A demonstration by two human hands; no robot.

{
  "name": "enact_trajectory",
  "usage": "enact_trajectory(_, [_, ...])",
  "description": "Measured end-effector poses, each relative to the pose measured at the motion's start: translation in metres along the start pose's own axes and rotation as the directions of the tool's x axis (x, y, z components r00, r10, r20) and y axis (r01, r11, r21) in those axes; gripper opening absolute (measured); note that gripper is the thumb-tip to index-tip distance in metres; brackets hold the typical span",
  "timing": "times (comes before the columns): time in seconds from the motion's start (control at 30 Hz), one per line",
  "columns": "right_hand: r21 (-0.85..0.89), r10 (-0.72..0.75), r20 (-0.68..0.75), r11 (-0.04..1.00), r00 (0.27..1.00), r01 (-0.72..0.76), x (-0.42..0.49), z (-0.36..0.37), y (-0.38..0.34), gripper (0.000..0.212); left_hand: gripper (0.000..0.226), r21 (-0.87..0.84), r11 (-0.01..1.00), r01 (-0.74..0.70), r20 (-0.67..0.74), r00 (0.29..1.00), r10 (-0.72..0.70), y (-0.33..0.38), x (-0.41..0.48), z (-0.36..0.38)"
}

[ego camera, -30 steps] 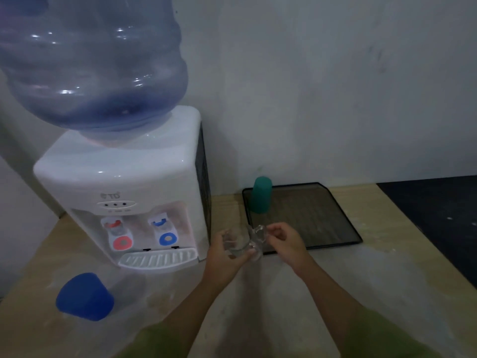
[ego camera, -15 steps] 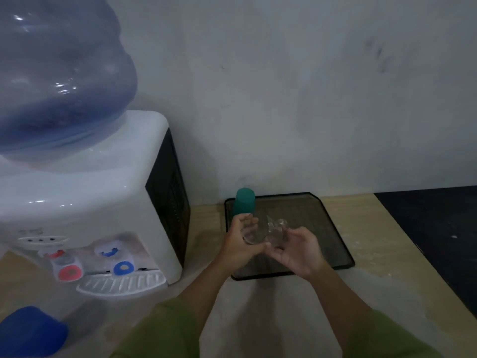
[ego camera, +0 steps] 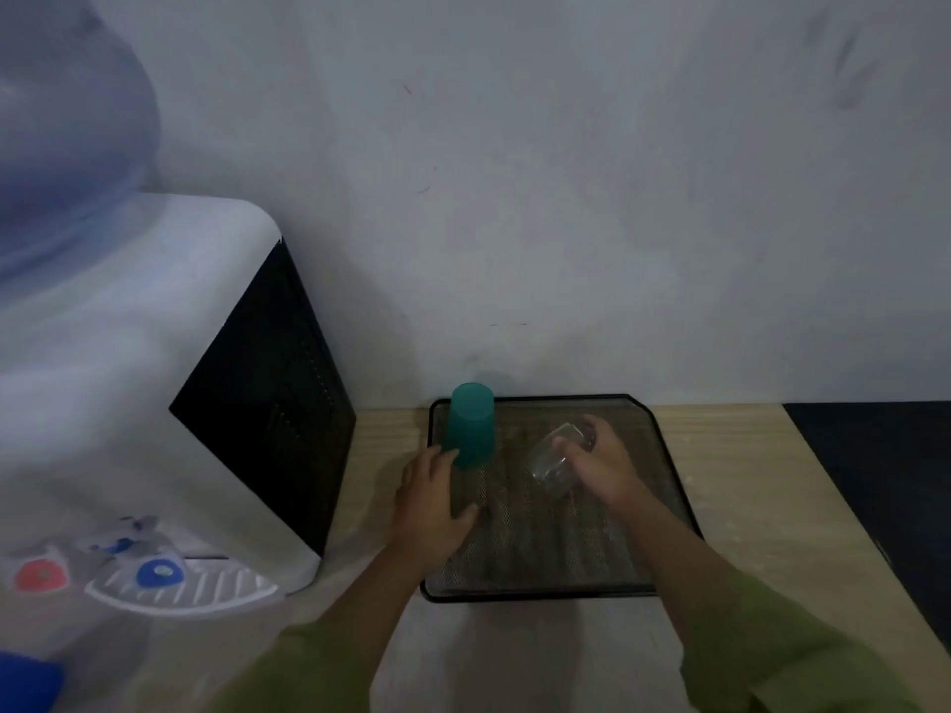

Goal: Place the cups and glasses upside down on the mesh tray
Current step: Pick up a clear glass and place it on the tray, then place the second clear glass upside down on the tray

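The right hand (ego camera: 604, 468) grips a clear glass (ego camera: 558, 458) above the black mesh tray (ego camera: 669, 486), fingers wrapped round its far side. The glass is tilted, lying almost on its side over the middle of the tray; whether it touches the mesh cannot be told. The left hand (ego camera: 435, 499) holds nothing, its fingers spread and loose over the tray's left edge, fingertips just beside the lower rim of a green cup (ego camera: 471, 424). That green cup stands upside down in the tray's far left corner. The tray lies on a pale wooden table (ego camera: 746, 506) against a grey wall (ego camera: 566, 198). To the left on the same table stands a white water dispenser (ego camera: 128, 378) with a black side panel, a blue bottle (ego camera: 62, 146) on top, and red and blue taps over a drip grate. A blue cup (ego camera: 25, 681) shows only in part at the lower left corner. Both arms wear green sleeves (ego camera: 797, 656)
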State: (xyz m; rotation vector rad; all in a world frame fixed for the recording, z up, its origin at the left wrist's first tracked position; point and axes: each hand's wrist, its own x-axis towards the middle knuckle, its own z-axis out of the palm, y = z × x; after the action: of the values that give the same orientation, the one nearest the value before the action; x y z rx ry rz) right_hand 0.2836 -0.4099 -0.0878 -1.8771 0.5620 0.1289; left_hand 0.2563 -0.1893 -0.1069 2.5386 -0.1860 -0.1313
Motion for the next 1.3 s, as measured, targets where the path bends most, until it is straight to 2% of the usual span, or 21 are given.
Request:
enact_trajectory(0.07, [-0.159,-0.106,-0.006,0.982,0.994,0.104,0.010,0.004,-0.004,0.066,0.088,0.121,0.989,0.090,0.087,0.991,-0.100,-0.010,0.002,0.004])
enact_trajectory(0.2, [-0.283,-0.287,0.061,0.914,0.956,0.292,0.020,0.012,-0.009,0.074,0.096,0.285,0.951,0.120,0.166,0.971,-0.172,-0.022,0.003,0.012])
enact_trajectory(0.43, [-0.360,-0.374,0.124,0.846,0.919,0.393,0.026,0.017,-0.007,0.074,0.096,0.331,0.937,0.114,0.146,0.975,-0.170,-0.025,0.001,0.016])
enact_trajectory(0.53, [-0.378,-0.364,0.144,0.839,0.920,0.391,0.027,0.016,-0.006,0.074,0.097,0.335,0.934,0.125,0.156,0.970,-0.186,-0.024,0.002,0.015])
enact_trajectory(0.7, [-0.439,-0.318,0.147,0.828,0.937,0.350,0.023,0.012,-0.013,0.087,0.095,0.370,0.923,0.103,0.176,0.968,-0.179,-0.021,0.000,0.008])
enact_trajectory(0.87, [-0.453,-0.408,0.049,0.805,0.912,0.384,-0.011,0.017,-0.015,0.085,0.088,0.337,0.940,0.058,0.159,0.980,-0.117,-0.020,-0.018,-0.008])
enact_trajectory(1.0, [-0.517,-0.499,0.013,0.739,0.866,0.433,-0.052,0.032,-0.015,0.082,0.084,0.341,0.940,0.030,0.145,0.986,-0.084,-0.023,-0.043,-0.025])
enact_trajectory(1.07, [-0.549,-0.501,0.032,0.714,0.865,0.434,-0.076,0.046,-0.015,0.082,0.083,0.328,0.944,0.017,0.144,0.987,-0.068,-0.031,-0.061,-0.036])
enact_trajectory(1.2, [-0.523,-0.445,0.097,0.738,0.890,0.426,-0.126,0.080,-0.007,0.081,0.080,0.290,0.957,-0.014,0.136,0.990,-0.027,-0.055,-0.103,-0.061])
enact_trajectory(1.3, [-0.504,-0.342,0.191,0.770,0.920,0.392,-0.164,0.106,0.003,0.081,0.076,0.297,0.955,-0.023,0.098,0.995,-0.006,-0.076,-0.136,-0.080])
